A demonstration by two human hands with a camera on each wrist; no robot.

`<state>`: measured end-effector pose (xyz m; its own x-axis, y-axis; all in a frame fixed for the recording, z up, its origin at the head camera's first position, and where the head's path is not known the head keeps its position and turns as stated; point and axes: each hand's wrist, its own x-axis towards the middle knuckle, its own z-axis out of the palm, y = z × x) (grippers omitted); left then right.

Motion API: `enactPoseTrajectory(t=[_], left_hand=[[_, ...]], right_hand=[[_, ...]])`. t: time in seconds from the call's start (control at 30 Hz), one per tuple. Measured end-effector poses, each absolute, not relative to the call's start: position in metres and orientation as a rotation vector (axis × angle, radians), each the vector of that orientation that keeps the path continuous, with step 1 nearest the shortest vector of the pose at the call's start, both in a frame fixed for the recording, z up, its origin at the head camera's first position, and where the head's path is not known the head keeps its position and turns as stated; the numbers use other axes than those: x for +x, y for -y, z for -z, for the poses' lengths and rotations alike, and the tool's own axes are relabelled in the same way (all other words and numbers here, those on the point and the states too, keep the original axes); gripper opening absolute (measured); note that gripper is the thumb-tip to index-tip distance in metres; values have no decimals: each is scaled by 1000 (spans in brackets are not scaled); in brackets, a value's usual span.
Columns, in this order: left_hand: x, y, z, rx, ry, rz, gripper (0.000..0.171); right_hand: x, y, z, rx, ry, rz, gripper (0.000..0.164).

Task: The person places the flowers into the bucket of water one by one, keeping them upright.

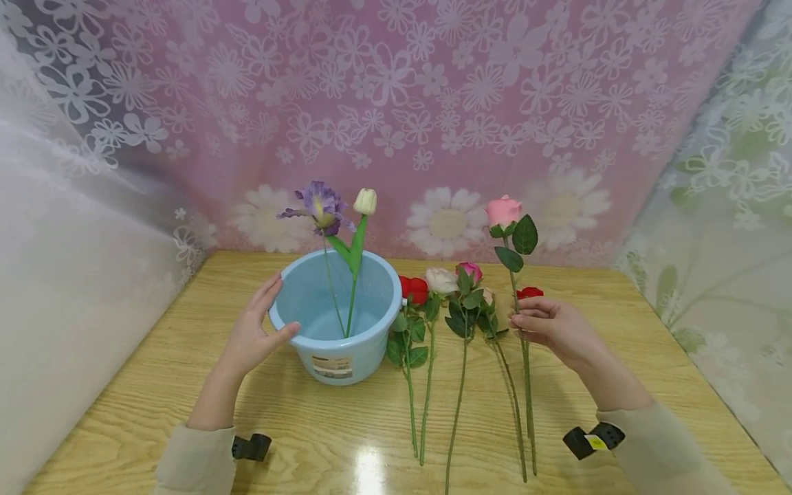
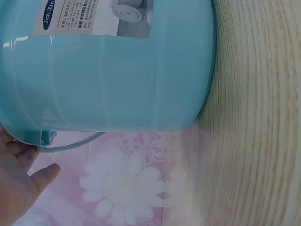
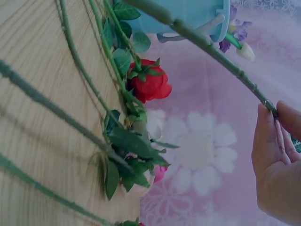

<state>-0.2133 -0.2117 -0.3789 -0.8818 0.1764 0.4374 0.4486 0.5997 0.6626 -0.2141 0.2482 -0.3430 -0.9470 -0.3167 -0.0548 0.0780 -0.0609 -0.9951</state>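
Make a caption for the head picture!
Right hand holds a pink rose; purple flower and white tulip rest in a blue bucket.

Extends left forearm (image 1: 212, 404) and right forearm (image 1: 621, 393) forward, well apart.
Spreads the left hand (image 1: 255, 333) with thumb (image 1: 284, 334) angled away from fingers (image 1: 266, 295) — pinches with the right hand (image 1: 562, 333), bringing thumb and fingertips together — and slants both forearms inward.

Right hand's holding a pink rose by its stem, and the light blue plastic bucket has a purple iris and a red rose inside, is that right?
No, the flower beside the purple iris in the bucket is a cream-white tulip, not a red rose, as the head view shows.
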Motion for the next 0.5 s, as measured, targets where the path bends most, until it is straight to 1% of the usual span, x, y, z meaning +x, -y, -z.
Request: enactPoseTrajectory(t=[0.27,0.5], left_hand=[[-214,213,377,-495,2513,1177,77],[-214,212,378,-499,2519,1166,77]], right_hand=[[-219,-228,331,-292,-1990,2081,14],[-223,-204,322,-256,-1973,2102,15]])
